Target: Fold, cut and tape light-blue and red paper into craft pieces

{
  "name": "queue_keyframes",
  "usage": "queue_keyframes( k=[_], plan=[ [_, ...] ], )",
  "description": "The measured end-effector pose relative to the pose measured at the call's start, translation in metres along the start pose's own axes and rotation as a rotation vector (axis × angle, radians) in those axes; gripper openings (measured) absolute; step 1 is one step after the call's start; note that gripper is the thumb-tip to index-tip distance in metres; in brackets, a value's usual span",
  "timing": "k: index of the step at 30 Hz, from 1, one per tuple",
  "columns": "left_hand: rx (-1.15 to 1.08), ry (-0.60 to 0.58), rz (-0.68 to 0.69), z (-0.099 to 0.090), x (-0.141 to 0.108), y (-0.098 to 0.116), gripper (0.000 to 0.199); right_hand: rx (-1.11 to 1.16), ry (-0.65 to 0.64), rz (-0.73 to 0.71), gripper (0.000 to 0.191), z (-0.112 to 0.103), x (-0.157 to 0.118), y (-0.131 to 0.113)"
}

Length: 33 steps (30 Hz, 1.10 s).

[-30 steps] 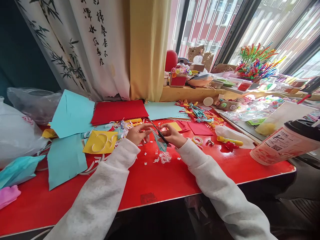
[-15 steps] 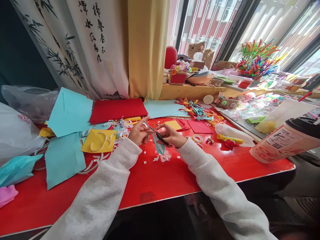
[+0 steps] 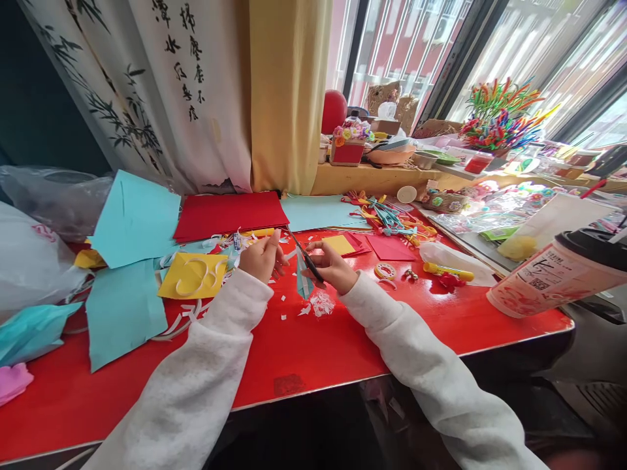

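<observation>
Paper Cutting

Your right hand (image 3: 335, 267) grips scissors (image 3: 312, 267); folded light-blue paper (image 3: 304, 285) hangs just left of it. Your left hand (image 3: 259, 257) is loosely parted, apparently empty. Trimming appears in hand; further cuts would likely require left-finger support.

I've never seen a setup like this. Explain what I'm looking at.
There is no machine, only a person's bare left hand and right hand. One camera worn on the head takes the pictures, looking forward and down, so the grey sleeves reach in from below. The right hand holds black-handled scissors and, apparently, folded light-blue paper. The left hand is beside them; whether it holds anything is unclear. On the red table lie white paper scraps, a yellow paper square and red sheets; a lidded cup is at the right.
</observation>
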State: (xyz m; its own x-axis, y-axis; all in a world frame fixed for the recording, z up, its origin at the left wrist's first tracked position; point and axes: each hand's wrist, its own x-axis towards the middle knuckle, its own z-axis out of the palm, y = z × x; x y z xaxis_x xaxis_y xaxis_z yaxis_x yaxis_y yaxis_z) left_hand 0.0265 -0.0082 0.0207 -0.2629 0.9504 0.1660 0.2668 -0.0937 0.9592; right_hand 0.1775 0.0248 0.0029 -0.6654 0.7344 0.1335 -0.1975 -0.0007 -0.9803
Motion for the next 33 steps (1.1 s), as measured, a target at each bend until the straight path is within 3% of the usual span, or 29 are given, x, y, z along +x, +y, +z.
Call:
queue_keyframes(
  k=[3,5,10,14,17,24,33],
  plan=[
    [-0.026,-0.222,-0.015,0.002,0.002,-0.004,0.037,0.003,0.036,-0.032,0.047,0.002,0.002,0.004],
    [-0.142,-0.275,-0.007,0.004,0.004,-0.006,0.034,-0.008,0.05,-0.031,0.048,0.003,0.002,0.004],
    [-0.32,-0.207,-0.003,0.002,0.009,-0.01,0.035,-0.034,0.067,-0.045,0.044,0.004,0.003,0.004],
    [-0.358,-0.222,-0.029,-0.002,0.01,-0.01,0.036,-0.071,0.002,-0.078,0.056,-0.001,0.001,0.001],
    [-0.372,-0.23,-0.039,-0.003,0.01,-0.009,0.036,-0.162,-0.069,-0.003,0.057,-0.006,0.0,-0.003],
    [-0.379,-0.251,0.004,-0.003,0.006,-0.002,0.029,-0.334,-0.05,0.082,0.05,-0.02,-0.006,-0.016],
    [-0.35,-0.289,-0.043,0.0,0.003,-0.001,0.029,-0.489,-0.272,0.194,0.049,-0.044,-0.013,-0.023]
  ],
)
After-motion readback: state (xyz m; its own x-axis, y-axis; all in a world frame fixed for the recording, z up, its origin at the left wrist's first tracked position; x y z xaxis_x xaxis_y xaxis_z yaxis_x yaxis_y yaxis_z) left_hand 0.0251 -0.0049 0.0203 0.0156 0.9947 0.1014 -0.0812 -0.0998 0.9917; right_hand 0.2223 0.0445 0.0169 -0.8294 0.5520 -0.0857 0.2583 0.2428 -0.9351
